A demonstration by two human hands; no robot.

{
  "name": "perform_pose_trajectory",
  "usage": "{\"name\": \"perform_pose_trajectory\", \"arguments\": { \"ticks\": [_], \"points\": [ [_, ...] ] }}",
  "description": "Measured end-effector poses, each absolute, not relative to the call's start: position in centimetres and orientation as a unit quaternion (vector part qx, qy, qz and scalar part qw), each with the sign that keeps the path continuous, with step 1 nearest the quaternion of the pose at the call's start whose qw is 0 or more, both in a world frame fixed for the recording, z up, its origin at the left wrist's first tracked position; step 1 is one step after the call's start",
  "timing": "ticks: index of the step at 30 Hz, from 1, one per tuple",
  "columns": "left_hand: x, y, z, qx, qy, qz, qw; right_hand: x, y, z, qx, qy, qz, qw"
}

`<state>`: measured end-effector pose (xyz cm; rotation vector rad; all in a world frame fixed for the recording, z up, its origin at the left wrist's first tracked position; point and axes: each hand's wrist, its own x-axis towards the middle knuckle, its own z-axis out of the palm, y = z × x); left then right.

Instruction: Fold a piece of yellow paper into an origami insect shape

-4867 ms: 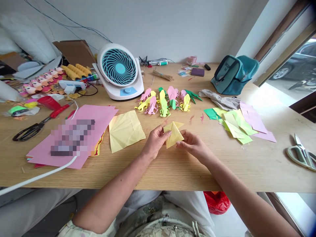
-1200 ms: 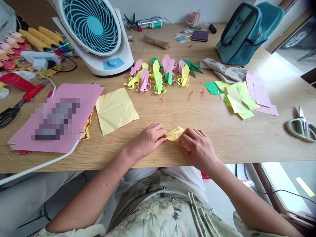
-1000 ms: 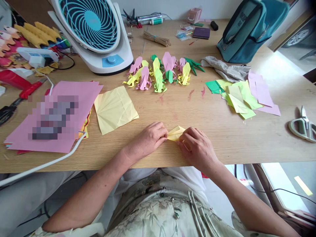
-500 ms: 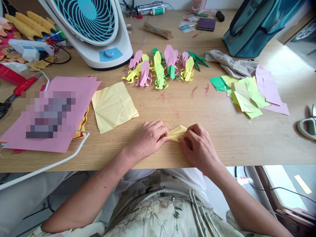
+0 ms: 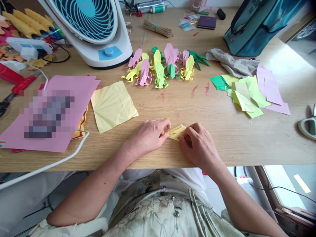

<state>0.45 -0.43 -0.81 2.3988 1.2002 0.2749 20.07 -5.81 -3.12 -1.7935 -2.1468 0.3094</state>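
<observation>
A small folded yellow paper point(image 5: 177, 132) lies on the wooden table point(image 5: 222, 138) near its front edge. My left hand point(image 5: 150, 136) pinches its left end with curled fingers. My right hand point(image 5: 197, 144) presses and grips its right side, covering part of it. A creased square yellow sheet point(image 5: 113, 106) lies to the left of my hands. Several finished paper figures point(image 5: 161, 64) in pink, yellow and green stand in a row behind.
A white and teal fan point(image 5: 93, 26) stands at the back left, a teal bag point(image 5: 256, 23) at the back right. Pink paper stack point(image 5: 61, 98) and a white cable point(image 5: 49, 164) lie left. Loose paper scraps point(image 5: 249, 95) and scissors point(image 5: 308, 125) lie right.
The yellow paper went from held up in the air to flat on the table near the front edge. Over the last second my hands barely shifted; the view tilted down slightly.
</observation>
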Motion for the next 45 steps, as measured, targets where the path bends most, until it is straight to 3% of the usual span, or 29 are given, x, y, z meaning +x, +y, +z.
{"name": "perform_pose_trajectory", "arguments": {
  "ticks": [19, 29, 39, 45],
  "points": [
    [0.7, -0.2, -0.8, 0.874, 0.429, 0.080, 0.215, 20.6, -6.1, -3.4, -0.583, -0.771, 0.145, 0.210],
    [-1.3, 0.7, -1.4, 0.863, 0.375, 0.123, 0.314, 20.4, -6.1, -3.3, -0.585, -0.773, 0.139, 0.204],
    [-0.5, -0.6, -2.3, 0.899, 0.386, 0.121, 0.166, 20.4, -6.1, -3.3, -0.588, -0.772, 0.140, 0.197],
    [-0.3, -0.9, -2.1, 0.896, 0.396, 0.124, 0.157, 20.4, -6.1, -3.3, -0.584, -0.775, 0.132, 0.203]
  ]
}}
